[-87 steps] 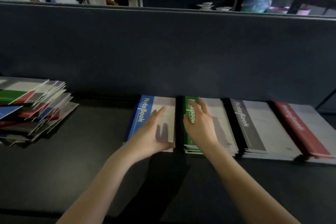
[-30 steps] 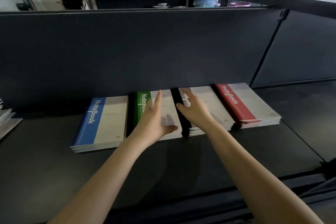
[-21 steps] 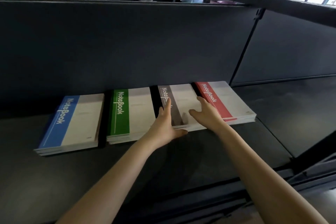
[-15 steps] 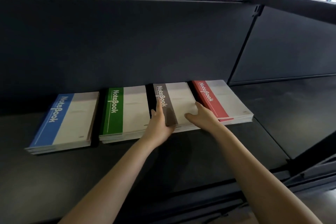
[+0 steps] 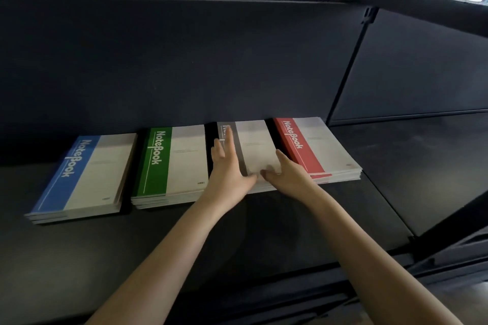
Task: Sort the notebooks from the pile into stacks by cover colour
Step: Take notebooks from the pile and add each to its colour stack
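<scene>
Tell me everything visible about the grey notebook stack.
The grey stack is a flat pile of thin paper notebooks on the desk, third from left, between the green stack and the red stack. Its top cover has a grey band with white lettering, mostly hidden, and an off-white field. The left hand lies straight-fingered along the band; the right hand rests on the near edge.
</scene>
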Motion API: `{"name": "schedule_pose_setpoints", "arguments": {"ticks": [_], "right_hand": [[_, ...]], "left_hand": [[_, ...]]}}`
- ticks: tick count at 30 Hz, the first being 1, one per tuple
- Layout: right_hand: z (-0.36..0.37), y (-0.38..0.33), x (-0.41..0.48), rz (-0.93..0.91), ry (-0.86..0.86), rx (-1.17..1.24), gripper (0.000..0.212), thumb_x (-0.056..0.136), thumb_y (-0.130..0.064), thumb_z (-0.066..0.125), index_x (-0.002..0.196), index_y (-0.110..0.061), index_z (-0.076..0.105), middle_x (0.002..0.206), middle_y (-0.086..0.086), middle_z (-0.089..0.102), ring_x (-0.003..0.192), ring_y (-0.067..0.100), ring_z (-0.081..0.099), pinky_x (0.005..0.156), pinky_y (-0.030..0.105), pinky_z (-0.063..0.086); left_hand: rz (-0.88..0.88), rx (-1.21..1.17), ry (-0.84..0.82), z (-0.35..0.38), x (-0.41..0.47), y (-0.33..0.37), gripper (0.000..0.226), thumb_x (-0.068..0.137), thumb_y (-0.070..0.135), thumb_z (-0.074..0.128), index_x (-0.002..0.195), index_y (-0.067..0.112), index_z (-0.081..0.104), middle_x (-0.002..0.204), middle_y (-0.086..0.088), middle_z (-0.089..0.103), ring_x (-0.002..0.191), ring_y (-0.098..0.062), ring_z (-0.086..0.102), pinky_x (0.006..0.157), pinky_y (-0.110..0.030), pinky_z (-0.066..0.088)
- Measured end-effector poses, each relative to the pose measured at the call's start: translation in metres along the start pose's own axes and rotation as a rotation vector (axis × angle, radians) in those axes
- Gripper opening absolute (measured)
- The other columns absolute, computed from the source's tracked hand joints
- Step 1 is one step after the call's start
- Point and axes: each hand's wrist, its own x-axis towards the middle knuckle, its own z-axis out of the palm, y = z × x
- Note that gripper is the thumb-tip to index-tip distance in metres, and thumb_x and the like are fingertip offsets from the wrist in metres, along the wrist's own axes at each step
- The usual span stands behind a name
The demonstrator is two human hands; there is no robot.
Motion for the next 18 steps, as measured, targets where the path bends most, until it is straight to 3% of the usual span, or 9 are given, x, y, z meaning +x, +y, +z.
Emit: {"name": "schedule_pose_setpoints", "arguments": {"ticks": [3,6,8,11,14,18], "right_hand": [[-0.013,0.004,-0.013,-0.057,0.117,0.022,0.057,0.095,-0.031,0.055,0.146,-0.017,0.034,0.136,0.004,0.051,0.115,0.022,0.054,0.084,0.025,0.042],[-0.033,0.014,-0.023,-0.084,0.272,0.084,0.045,0.094,-0.025,0.055,0.137,-0.019,0.049,0.132,0.005,0.057,0.112,0.022,0.058,0.082,0.024,0.044],[-0.044,0.027,-0.024,-0.056,0.345,0.115,0.041,0.092,-0.021,0.056,0.133,-0.018,0.053,0.128,0.005,0.060,0.108,0.022,0.061,0.083,0.024,0.046],[-0.056,0.053,-0.022,0.012,0.412,0.064,0.043,0.092,-0.023,0.057,0.134,-0.018,0.052,0.133,0.001,0.056,0.113,0.018,0.057,0.084,0.020,0.038],[-0.065,0.079,-0.019,0.075,0.419,0.002,0.052,0.090,-0.029,0.061,0.138,-0.017,0.047,0.143,0.004,0.045,0.126,0.022,0.046,0.094,0.026,0.037],[-0.077,0.101,-0.016,0.162,0.340,-0.036,0.073,0.086,-0.041,0.066,0.146,-0.014,0.034,0.151,0.007,0.030,0.135,0.028,0.034,0.106,0.036,0.034]], "left_hand": [[0.089,-0.028,0.016,0.001,0.003,0.019,0.105,0.087,0.028,0.069,0.150,0.029,-0.015,0.161,-0.003,-0.009,0.147,-0.017,0.008,0.096,-0.009,0.015],[0.165,0.020,-0.045,0.014,0.005,0.036,0.101,0.087,0.027,0.069,0.152,0.025,-0.010,0.161,-0.003,0.007,0.138,-0.019,0.035,0.097,-0.013,0.025],[0.196,0.032,-0.119,0.030,0.006,0.046,0.102,0.087,0.027,0.069,0.152,0.022,-0.009,0.159,-0.006,0.018,0.131,-0.022,0.044,0.108,-0.028,0.034],[0.235,0.137,-0.224,0.056,0.015,0.048,0.106,0.085,0.034,0.070,0.151,0.023,-0.013,0.159,-0.009,0.017,0.140,-0.027,0.032,0.116,-0.054,0.022],[0.237,0.360,-0.320,0.075,0.029,0.048,0.105,0.086,0.045,0.065,0.151,0.025,-0.015,0.160,-0.012,0.006,0.146,-0.030,0.015,0.117,-0.056,0.005],[0.267,0.530,-0.372,0.088,0.040,0.055,0.093,0.088,0.052,0.059,0.153,0.024,-0.001,0.160,-0.013,0.000,0.145,-0.035,0.014,0.118,-0.053,0.007]]}}
